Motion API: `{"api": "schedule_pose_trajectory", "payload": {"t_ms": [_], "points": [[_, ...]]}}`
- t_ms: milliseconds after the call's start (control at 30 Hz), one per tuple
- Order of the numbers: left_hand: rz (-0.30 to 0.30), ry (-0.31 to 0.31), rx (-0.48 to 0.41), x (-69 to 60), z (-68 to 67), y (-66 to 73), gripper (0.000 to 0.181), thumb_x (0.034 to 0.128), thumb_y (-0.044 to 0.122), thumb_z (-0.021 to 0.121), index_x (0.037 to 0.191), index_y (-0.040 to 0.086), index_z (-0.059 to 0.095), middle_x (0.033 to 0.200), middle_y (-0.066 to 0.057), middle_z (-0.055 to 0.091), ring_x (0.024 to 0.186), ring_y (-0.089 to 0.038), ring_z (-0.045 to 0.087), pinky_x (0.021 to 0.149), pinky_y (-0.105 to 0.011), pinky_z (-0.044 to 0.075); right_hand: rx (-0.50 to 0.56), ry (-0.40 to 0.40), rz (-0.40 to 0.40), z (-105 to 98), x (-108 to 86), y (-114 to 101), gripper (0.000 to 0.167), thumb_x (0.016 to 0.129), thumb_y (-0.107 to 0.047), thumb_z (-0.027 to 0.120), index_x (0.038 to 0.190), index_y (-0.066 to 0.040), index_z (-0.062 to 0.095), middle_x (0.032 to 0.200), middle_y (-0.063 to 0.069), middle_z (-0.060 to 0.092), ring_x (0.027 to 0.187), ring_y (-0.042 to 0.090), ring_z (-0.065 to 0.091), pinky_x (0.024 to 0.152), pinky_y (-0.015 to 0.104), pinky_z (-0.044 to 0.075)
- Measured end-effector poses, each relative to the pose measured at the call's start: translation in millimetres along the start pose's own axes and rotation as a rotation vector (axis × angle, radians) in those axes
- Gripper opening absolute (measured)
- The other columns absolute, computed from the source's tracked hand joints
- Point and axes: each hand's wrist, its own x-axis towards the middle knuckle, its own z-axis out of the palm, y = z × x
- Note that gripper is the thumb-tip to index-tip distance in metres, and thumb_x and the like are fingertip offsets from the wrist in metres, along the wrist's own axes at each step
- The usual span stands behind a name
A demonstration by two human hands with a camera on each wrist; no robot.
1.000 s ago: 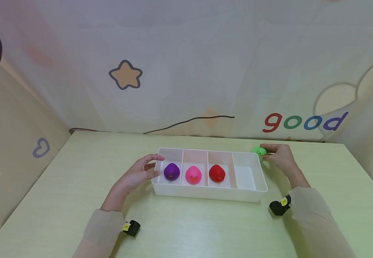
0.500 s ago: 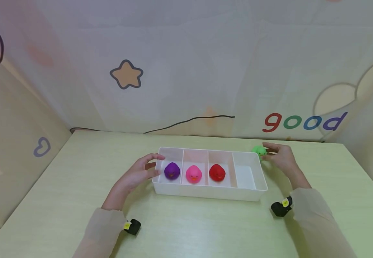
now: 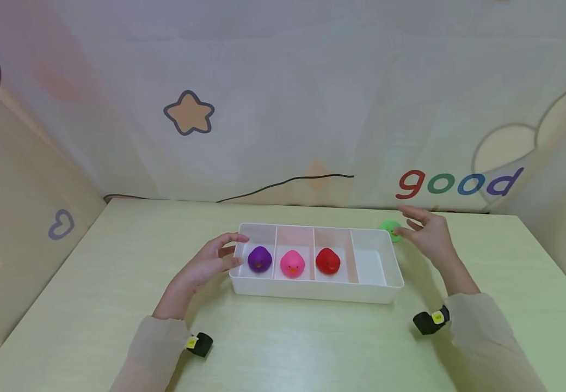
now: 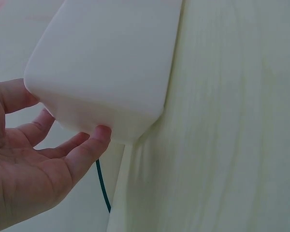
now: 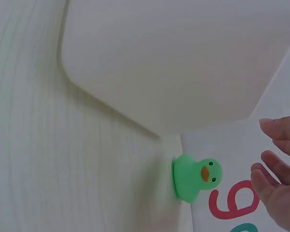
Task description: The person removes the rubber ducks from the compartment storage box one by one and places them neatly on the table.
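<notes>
A white divided box (image 3: 312, 291) lies across the middle of the table. A purple rubber duck (image 3: 259, 259), a pink one (image 3: 293, 263) and a red one (image 3: 328, 261) each sit in their own compartment; the rightmost holds nothing. My left hand (image 3: 205, 268) grips the box's left end, one fingertip over the rim and others against the outer wall (image 4: 94, 116). Behind the box's back right corner stands a green rubber duck (image 3: 389, 231), upright on the table in the right wrist view. Beside it, fingers spread and holding nothing, is my right hand (image 3: 430, 235), apart from that duck.
The pale table (image 3: 283, 348) ends at a fabric backdrop (image 3: 283, 109) printed with a star and the word "good", close behind the green duck. Each wrist carries a black camera, such as the right one (image 3: 430, 321).
My right hand has let go of the green duck and its fingers have spread, drawing away to the right. My left hand, the box and the ducks in it stay put.
</notes>
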Motion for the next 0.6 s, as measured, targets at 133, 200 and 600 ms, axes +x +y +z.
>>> {"api": "schedule_pose_trajectory", "payload": {"t_ms": [133, 200, 600], "points": [[0.004, 0.000, -0.003, -0.2, -0.3, -0.5, 0.042, 0.0862, -0.001, 0.053, 0.127, -0.001, 0.042, 0.143, -0.016, 0.025, 0.126, -0.040, 0.034, 0.096, -0.049, 0.038, 0.019, -0.015, -0.030, 4, -5.8, -12, 0.053, 0.082, -0.003, 0.065, 0.130, 0.006, 0.044, 0.132, 0.023, 0.044, 0.120, 0.037, 0.044, 0.090, 0.031, 0.040], [0.005, -0.001, -0.008, 0.1, -0.3, -1.0, 0.043, 0.0860, -0.001, 0.053, 0.127, -0.002, 0.042, 0.144, -0.016, 0.025, 0.126, -0.040, 0.034, 0.096, -0.049, 0.038, 0.022, -0.026, -0.054, 6, -9.1, -18, 0.052, 0.082, -0.002, 0.065, 0.130, 0.006, 0.045, 0.131, 0.022, 0.045, 0.119, 0.036, 0.044, 0.090, 0.032, 0.040], [0.003, -0.008, -0.021, 0.8, 0.0, -1.4, 0.043, 0.0861, -0.001, 0.053, 0.128, 0.000, 0.042, 0.143, -0.016, 0.026, 0.125, -0.040, 0.036, 0.095, -0.048, 0.040, 0.041, -0.125, -0.139, 25, -27.1, -47, 0.053, 0.080, -0.001, 0.066, 0.129, 0.004, 0.046, 0.131, 0.021, 0.045, 0.117, 0.037, 0.047, 0.087, 0.037, 0.043]]}}
